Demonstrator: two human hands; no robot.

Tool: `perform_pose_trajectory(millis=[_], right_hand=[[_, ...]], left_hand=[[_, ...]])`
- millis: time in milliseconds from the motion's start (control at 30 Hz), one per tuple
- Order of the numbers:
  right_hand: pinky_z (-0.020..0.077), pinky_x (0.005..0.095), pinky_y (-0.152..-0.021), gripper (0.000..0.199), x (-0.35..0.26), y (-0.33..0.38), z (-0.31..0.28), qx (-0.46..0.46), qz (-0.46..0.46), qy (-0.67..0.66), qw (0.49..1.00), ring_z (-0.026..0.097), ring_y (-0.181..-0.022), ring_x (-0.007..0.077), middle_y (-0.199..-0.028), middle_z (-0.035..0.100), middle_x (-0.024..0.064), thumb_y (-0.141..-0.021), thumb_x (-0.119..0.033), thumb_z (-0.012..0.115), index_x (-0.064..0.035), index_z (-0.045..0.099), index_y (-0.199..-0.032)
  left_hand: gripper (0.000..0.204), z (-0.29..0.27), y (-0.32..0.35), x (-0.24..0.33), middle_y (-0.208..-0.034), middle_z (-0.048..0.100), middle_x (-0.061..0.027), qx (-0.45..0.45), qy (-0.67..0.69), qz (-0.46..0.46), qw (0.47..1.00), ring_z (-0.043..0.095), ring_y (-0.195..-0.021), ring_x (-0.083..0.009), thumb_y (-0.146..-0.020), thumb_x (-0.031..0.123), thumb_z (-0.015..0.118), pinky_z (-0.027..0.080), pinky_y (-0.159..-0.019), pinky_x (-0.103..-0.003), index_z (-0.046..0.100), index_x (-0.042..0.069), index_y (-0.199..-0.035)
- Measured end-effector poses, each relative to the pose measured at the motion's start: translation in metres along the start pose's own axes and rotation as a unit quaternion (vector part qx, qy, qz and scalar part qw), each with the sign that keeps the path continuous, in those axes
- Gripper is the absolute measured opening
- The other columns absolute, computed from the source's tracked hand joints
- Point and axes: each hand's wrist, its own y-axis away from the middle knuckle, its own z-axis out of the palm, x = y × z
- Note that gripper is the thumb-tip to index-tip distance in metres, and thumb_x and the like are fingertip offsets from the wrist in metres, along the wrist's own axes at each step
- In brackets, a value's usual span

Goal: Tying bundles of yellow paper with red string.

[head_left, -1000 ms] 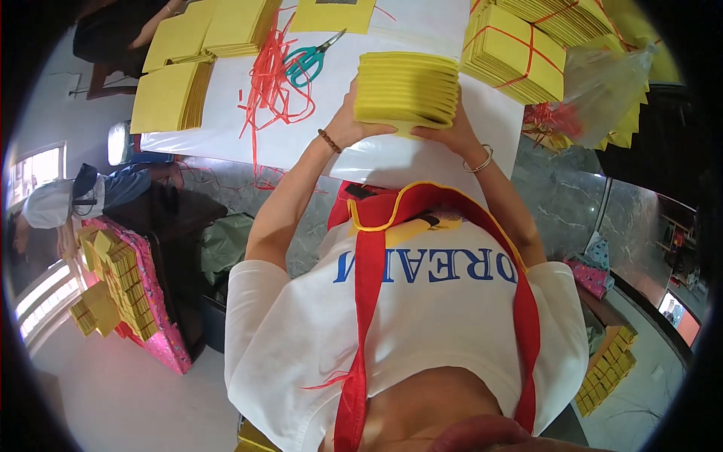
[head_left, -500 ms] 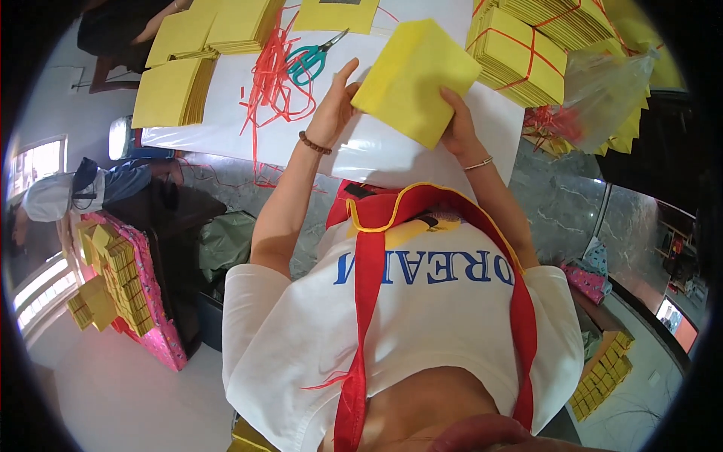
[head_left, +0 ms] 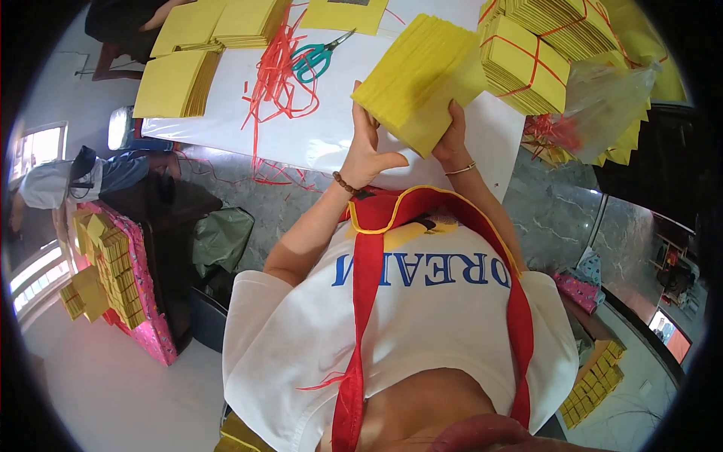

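Observation:
A thick stack of yellow paper (head_left: 418,79) is tilted up over the table's front edge, its layered side showing. My right hand (head_left: 453,139) grips its lower right edge, thumb up against the side. At the lower left corner, my left hand (head_left: 367,147) supports the stack with the fingers partly hidden behind it; its thumb is stretched out below. Left of the hands, teal-handled scissors (head_left: 315,62) lie on the white table (head_left: 215,94), beside a tangle of red plastic strips (head_left: 275,75).
More yellow stacks (head_left: 169,83) stand at the table's far left. Red-tied yellow bundles (head_left: 523,64) and a clear plastic bag (head_left: 610,105) are at the right. A pink-covered surface (head_left: 158,316) at left bears several yellow bundles. Another person (head_left: 64,188) is at far left.
The stack has turned so that its layered side shows instead of a smooth face. My left hand has slid right and down along it, its thumb now off the stack.

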Motion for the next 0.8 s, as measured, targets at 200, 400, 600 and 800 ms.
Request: perform_pose_trajectory(millis=[200, 400, 600, 800], right_hand=[[0.0366, 0.0374, -0.095, 0.045, 0.019, -0.002, 0.032, 0.072, -0.023, -0.004, 0.997, 0.045, -0.111, 0.0212, -0.118, 0.048, 0.0069, -0.085, -0.032, 0.053, -0.0074, 0.041, -0.12], [0.0365, 0.038, -0.092, 0.049, 0.018, 0.025, 0.027, 0.178, 0.052, -0.069, 0.98, 0.045, -0.109, 0.0228, -0.114, 0.05, 0.0061, -0.082, -0.041, 0.056, -0.0123, 0.043, -0.118], [0.0387, 0.0365, -0.08, 0.043, -0.03, 0.037, -0.001, 0.206, 0.067, 0.05, 0.975, 0.049, -0.093, 0.0198, -0.103, 0.052, 0.0032, -0.082, -0.045, 0.053, -0.0136, 0.048, -0.111], [0.04, 0.0355, -0.074, 0.032, -0.036, 0.02, 0.009, 0.227, 0.145, 0.148, 0.952, 0.051, -0.087, 0.0203, -0.098, 0.053, 0.002, -0.082, -0.036, 0.054, -0.0133, 0.052, -0.104]], left_hand=[[0.091, 0.009, -0.015, -0.003, -0.125, 0.036, -0.0173, 0.18, 0.031, -0.06, 0.981, 0.044, -0.111, -0.0242, -0.07, 0.01, 0.068, 0.04, -0.09, -0.035, 0.004, 0.004, -0.134], [0.062, -0.045, -0.042, -0.023, -0.105, 0.054, -0.0137, 0.147, 0.109, -0.203, 0.962, 0.056, -0.093, -0.0214, -0.073, 0.011, 0.064, 0.047, -0.079, -0.031, 0.031, -0.001, -0.124], [0.04, -0.071, -0.066, -0.013, -0.104, 0.059, -0.0107, -0.006, 0.15, -0.344, 0.927, 0.059, -0.093, -0.0182, -0.08, 0.021, 0.057, 0.048, -0.081, -0.029, 0.048, -0.002, -0.111], [0.039, -0.083, -0.087, -0.022, -0.1, 0.06, -0.0087, 0.002, 0.119, -0.419, 0.9, 0.06, -0.089, -0.0169, -0.08, 0.026, 0.058, 0.048, -0.079, -0.027, 0.053, 0.0, -0.109]])
